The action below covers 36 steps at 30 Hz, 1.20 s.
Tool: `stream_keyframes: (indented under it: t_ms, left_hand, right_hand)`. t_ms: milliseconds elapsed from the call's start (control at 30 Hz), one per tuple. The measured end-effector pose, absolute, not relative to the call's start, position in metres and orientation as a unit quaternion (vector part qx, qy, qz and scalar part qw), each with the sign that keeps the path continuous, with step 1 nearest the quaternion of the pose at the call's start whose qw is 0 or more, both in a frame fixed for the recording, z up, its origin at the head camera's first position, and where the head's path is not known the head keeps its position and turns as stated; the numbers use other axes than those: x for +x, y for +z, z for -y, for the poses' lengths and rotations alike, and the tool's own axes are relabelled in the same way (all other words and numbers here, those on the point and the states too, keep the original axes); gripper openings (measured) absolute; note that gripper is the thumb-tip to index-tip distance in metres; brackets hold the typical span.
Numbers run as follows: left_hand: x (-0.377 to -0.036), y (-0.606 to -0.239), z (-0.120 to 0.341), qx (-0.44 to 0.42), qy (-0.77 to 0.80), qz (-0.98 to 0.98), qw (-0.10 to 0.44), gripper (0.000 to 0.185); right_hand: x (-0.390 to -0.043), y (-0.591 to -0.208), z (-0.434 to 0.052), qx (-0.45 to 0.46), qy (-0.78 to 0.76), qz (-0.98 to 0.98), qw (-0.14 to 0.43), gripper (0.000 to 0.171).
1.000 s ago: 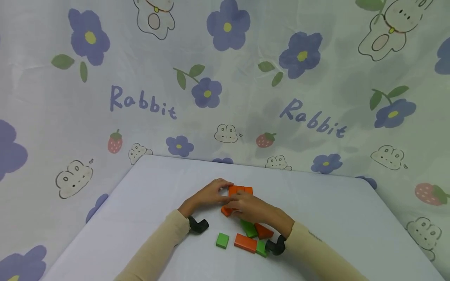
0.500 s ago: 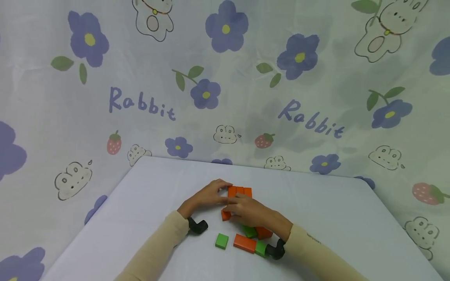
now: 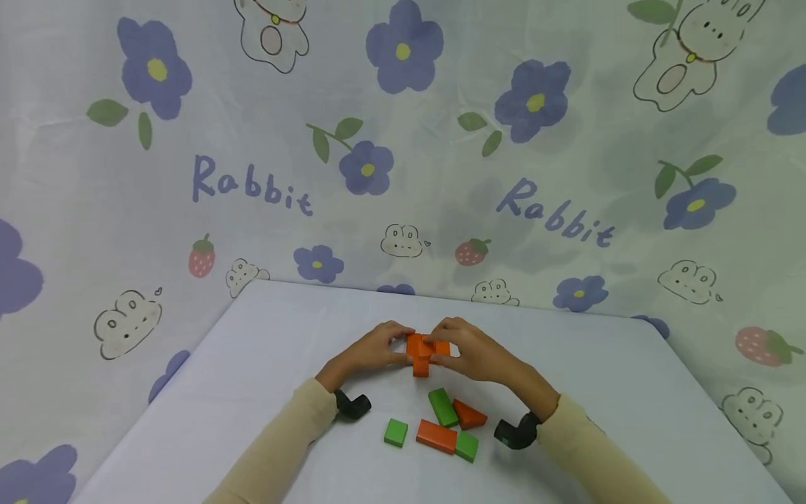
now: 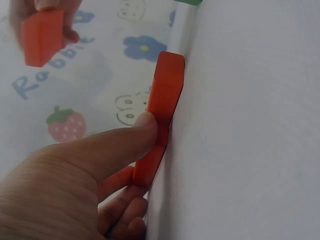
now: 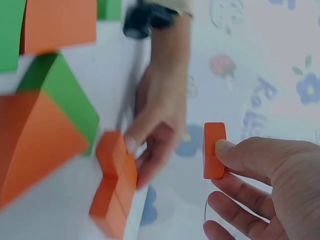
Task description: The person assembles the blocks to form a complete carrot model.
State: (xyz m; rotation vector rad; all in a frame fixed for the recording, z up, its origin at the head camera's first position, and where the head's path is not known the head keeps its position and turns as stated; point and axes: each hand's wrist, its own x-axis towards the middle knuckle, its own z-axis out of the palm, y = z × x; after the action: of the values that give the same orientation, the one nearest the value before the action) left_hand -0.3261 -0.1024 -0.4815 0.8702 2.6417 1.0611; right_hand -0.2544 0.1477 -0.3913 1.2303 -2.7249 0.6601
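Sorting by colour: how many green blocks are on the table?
3: a small green square block at left, a long green block leaning on orange ones, another green square block at right. None seem hidden.

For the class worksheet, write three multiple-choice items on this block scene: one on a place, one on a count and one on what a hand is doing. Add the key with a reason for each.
1. Where on the table do the green blocks lie, relative to the orange row that the left hand grips?
A beyond it, at the far edge
B on the person's side of it
C stacked on it

2. How many green blocks are there?
A one
B six
C three

3. What is the right hand doing?
A pinching an orange block
B lying flat and empty
C holding a green block

Key:
1 B, they lie between the row and the sleeves.
2 C, the head view shows three.
3 A, the right wrist view shows the thumb on it.
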Motion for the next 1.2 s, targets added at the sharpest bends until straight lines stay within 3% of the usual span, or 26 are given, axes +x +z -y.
stream_keyframes:
  t_ms: [233, 533, 1200]
  left_hand:
    - [-0.327, -0.482, 0.101, 0.285, 0.348, -0.889, 0.082, 0.063]
    - [-0.327, -0.484, 0.102, 0.298, 0.349, -0.886, 0.075, 0.062]
    - [-0.326, -0.482, 0.102, 0.293, 0.356, -0.885, 0.070, 0.063]
  right_hand:
    - [-0.264, -0.416, -0.175, 0.341, 0.279, 0.897, 0.036, 0.029]
    - [-0.266, -0.457, -0.178, 0.334, 0.294, 0.895, 0.026, 0.029]
    - [-0.264, -0.477, -0.174, 0.326, 0.248, 0.910, 0.061, 0.029]
